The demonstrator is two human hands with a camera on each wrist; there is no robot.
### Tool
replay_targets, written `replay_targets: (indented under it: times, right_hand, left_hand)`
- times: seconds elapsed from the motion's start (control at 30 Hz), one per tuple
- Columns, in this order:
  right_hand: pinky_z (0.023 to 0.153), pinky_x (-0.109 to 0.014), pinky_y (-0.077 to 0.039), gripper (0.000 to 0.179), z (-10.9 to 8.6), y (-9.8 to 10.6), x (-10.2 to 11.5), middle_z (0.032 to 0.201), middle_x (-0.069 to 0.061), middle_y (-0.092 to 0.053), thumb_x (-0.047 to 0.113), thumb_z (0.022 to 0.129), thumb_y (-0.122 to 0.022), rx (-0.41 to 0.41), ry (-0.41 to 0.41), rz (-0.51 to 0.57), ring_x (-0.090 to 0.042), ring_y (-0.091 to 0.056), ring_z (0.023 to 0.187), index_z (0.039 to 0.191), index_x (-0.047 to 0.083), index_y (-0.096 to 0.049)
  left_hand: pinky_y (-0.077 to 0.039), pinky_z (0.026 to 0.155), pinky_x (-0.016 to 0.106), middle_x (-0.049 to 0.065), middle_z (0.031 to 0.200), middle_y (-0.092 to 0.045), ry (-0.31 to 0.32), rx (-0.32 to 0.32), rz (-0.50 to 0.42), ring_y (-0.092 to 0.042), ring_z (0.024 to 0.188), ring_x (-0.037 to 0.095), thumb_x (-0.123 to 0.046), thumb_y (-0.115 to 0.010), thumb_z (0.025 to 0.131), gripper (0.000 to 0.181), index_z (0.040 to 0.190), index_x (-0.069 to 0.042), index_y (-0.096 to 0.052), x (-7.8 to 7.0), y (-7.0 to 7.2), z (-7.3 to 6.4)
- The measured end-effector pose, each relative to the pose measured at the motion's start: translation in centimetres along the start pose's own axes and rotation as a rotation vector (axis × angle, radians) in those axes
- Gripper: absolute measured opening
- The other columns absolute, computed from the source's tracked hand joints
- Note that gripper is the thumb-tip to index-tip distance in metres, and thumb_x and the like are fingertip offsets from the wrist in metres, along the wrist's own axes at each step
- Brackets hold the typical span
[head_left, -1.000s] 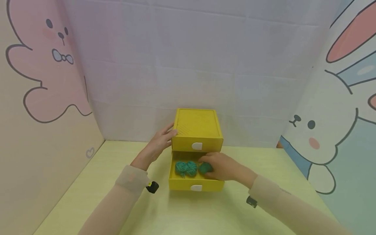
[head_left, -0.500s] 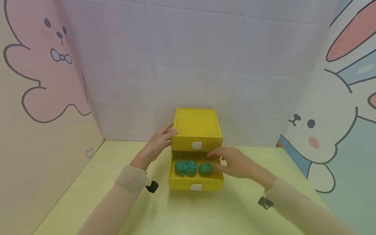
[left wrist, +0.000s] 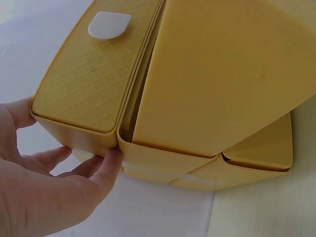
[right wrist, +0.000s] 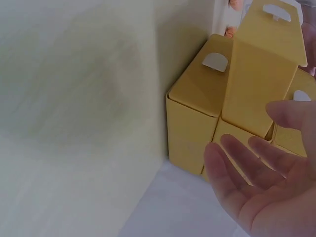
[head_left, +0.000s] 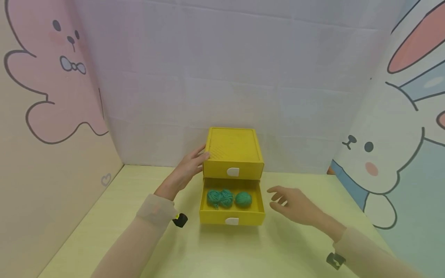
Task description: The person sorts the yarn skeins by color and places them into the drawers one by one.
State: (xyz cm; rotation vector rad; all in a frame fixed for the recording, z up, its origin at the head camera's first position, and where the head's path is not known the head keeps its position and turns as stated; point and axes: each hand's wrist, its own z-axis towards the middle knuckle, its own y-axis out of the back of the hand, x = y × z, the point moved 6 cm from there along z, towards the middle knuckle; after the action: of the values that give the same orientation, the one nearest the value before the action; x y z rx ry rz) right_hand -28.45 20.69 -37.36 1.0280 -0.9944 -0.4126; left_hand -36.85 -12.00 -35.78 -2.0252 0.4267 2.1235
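A yellow drawer cabinet [head_left: 233,144] stands with its middle drawer [head_left: 231,218] pulled out. Inside lie a teal yarn bundle [head_left: 220,198], like two small balls side by side, and a rounder green yarn ball [head_left: 243,199] to its right. My left hand [head_left: 187,168] rests against the cabinet's upper left side; in the left wrist view the thumb is at the top edge and fingertips [left wrist: 112,158] touch the side wall. To the right of the drawer, my right hand [head_left: 295,204] hovers with loosely bent fingers, holding nothing.
In the right wrist view, the top drawer [right wrist: 291,123] and bottom drawer [right wrist: 207,84] are closed, each with a white pull tab. A white cloth wall [head_left: 236,77] rises behind the pale yellow table [head_left: 226,255]. Cartoon-printed walls [head_left: 393,146] flank both sides.
My right hand has let go of the green yarn ball, leaving it in the drawer, and moved out to the right. The left hand has stayed at the cabinet's side.
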Motion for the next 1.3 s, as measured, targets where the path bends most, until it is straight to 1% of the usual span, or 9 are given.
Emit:
replay_targets:
  times: [0.17,0.33,0.4,0.57,0.7,0.83,0.97,1.1,1.3]
  right_hand:
    - [0.073,-0.029,-0.059,0.039,-1.3,-1.4,-1.0,0.112,-0.007,-0.077,0.031,0.105,-0.068,0.085,-0.101,0.118,-0.019,-0.072,0.091,0.134,0.006,-0.067]
    - [0.07,-0.036,-0.063,0.04,-2.6,-3.3,-0.9,0.112,-0.013,-0.076,0.029,0.108,-0.064,0.22,-0.154,0.29,-0.027,-0.073,0.087,0.133,-0.003,-0.067]
    - [0.072,-0.039,-0.064,0.04,-3.1,-4.2,-0.9,0.113,-0.015,-0.075,0.027,0.109,-0.061,0.282,-0.179,0.379,-0.029,-0.072,0.087,0.132,-0.006,-0.067]
    - [0.083,-0.046,-0.064,0.039,-3.9,-6.4,-0.6,0.114,-0.013,-0.074,0.028,0.109,-0.059,0.392,-0.271,0.563,-0.031,-0.071,0.095,0.129,-0.003,-0.07]
    - [0.088,-0.047,-0.063,0.039,-4.2,-7.9,0.2,0.116,-0.012,-0.075,0.031,0.11,-0.057,0.462,-0.291,0.657,-0.031,-0.072,0.099,0.127,0.0,-0.073]
    - [0.092,-0.046,-0.062,0.043,-4.2,-9.3,1.2,0.121,-0.016,-0.075,0.035,0.113,-0.051,0.519,-0.268,0.765,-0.033,-0.073,0.105,0.132,0.001,-0.071]
    - [0.097,-0.047,-0.061,0.05,-4.0,-10.3,2.5,0.126,-0.023,-0.072,0.035,0.115,-0.045,0.541,-0.23,0.892,-0.036,-0.072,0.112,0.138,-0.004,-0.064]
    - [0.099,-0.045,-0.061,0.053,-3.5,-10.9,3.6,0.13,-0.027,-0.069,0.035,0.116,-0.043,0.527,-0.217,1.005,-0.035,-0.071,0.115,0.141,-0.01,-0.059]
    - [0.102,-0.046,-0.06,0.06,-2.8,-11.9,4.8,0.138,-0.024,-0.066,0.04,0.114,-0.046,0.446,-0.317,1.125,-0.034,-0.071,0.117,0.146,-0.011,-0.052]
  left_hand:
    - [-0.025,0.13,0.057,0.012,0.175,-0.022,0.002,-0.008,-0.004,-0.027,0.16,0.034,-0.041,-0.053,0.113,0.072,0.172,-0.026,-0.017,-0.2,0.0,-0.1]
    - [-0.027,0.129,0.057,0.011,0.174,-0.026,-0.003,-0.011,0.002,-0.03,0.159,0.033,-0.041,-0.052,0.113,0.069,0.172,-0.027,-0.019,-0.2,-0.1,-0.1]
    - [-0.027,0.129,0.057,0.011,0.173,-0.027,-0.004,-0.011,0.007,-0.03,0.159,0.032,-0.041,-0.052,0.113,0.068,0.172,-0.028,-0.02,-0.2,-0.1,-0.1]
    - [-0.027,0.129,0.057,0.012,0.174,-0.025,-0.002,-0.01,0.009,-0.03,0.159,0.033,-0.042,-0.052,0.113,0.07,0.172,-0.027,-0.018,-0.2,-0.2,-0.1]
    - [-0.026,0.129,0.057,0.012,0.174,-0.024,0.004,-0.007,0.002,-0.029,0.159,0.033,-0.041,-0.052,0.113,0.07,0.172,-0.027,-0.017,-0.1,-0.2,0.0]
    - [-0.027,0.129,0.057,0.011,0.174,-0.025,0.005,-0.004,0.005,-0.029,0.159,0.033,-0.041,-0.053,0.113,0.069,0.172,-0.029,-0.019,0.0,-0.2,0.0]
    - [-0.026,0.129,0.057,0.011,0.174,-0.025,0.0,-0.003,0.005,-0.029,0.159,0.033,-0.041,-0.052,0.113,0.069,0.172,-0.028,-0.018,0.0,-0.2,0.0]
    - [-0.026,0.129,0.057,0.011,0.174,-0.025,-0.001,-0.003,0.004,-0.028,0.16,0.033,-0.041,-0.052,0.113,0.069,0.172,-0.029,-0.018,0.0,-0.1,0.0]
    - [-0.026,0.129,0.058,0.01,0.173,-0.028,0.0,-0.009,0.003,-0.03,0.159,0.033,-0.04,-0.053,0.113,0.068,0.171,-0.029,-0.021,-0.1,-0.1,-0.1]
